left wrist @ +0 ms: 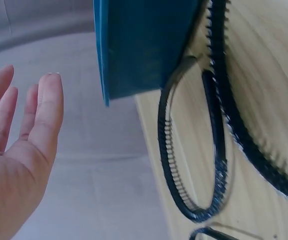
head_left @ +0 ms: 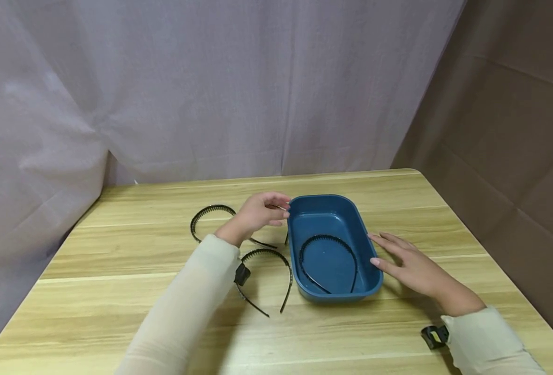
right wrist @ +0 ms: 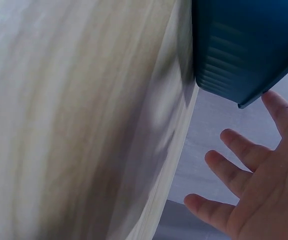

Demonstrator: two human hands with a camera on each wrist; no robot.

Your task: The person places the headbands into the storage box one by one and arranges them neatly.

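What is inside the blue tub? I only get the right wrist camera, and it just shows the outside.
Observer: One black toothed headband lies flat on the floor of the blue tub.
Operator: Are there any more headbands?
Observer: Yes, two more lie on the table left of the tub: the near headband and the far headband.
Operator: Where is the other hand?
Observer: The left hand is by the tub's far left corner. Its fingers are loose and the left wrist view shows it holding nothing.
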